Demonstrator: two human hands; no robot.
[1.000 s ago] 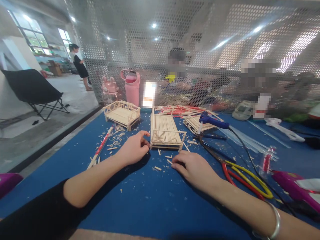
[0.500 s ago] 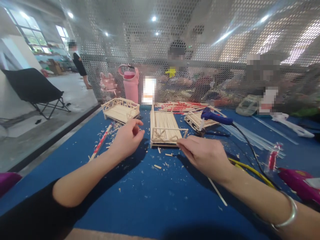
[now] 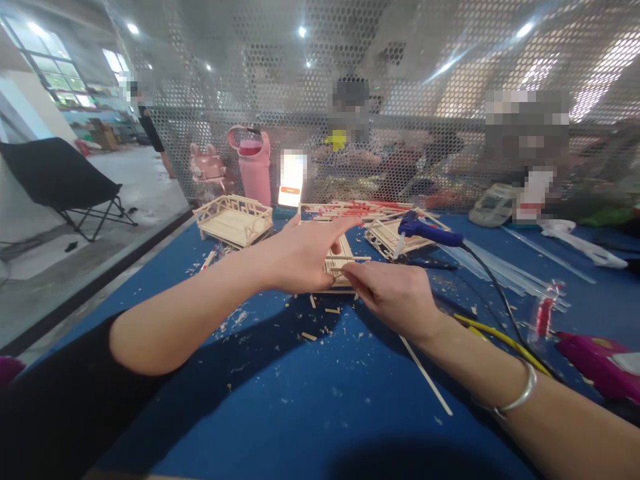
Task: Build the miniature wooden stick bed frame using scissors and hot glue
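Observation:
In the middle of the blue table stands a small bed-like frame [image 3: 345, 248] built from thin wooden sticks, largely covered by my hands. My left hand [image 3: 305, 257] is over its left side, index finger stretched out and thumb apart and lower; some fingers are hidden. At the frame's front railing, my right hand [image 3: 395, 293] is closed in a pinch on a short wooden stick [image 3: 338, 269]. How the stick meets the railing is hard to make out. A similar finished-looking stick frame [image 3: 233, 227] sits at the back left, another [image 3: 395, 237] to the right.
A blue-handled glue gun [image 3: 433, 233] with a black cord rests against the right frame. Red-and-natural sticks [image 3: 360, 210] lie behind, clear glue sticks [image 3: 493, 267] at right. A loose stick [image 3: 427, 377], wood scraps, a magenta tool [image 3: 597, 363] and a pink bottle [image 3: 255, 170] are around.
My left hand has moved right, from beside the middle frame to over it. My right hand has shifted slightly left and up along the front railing.

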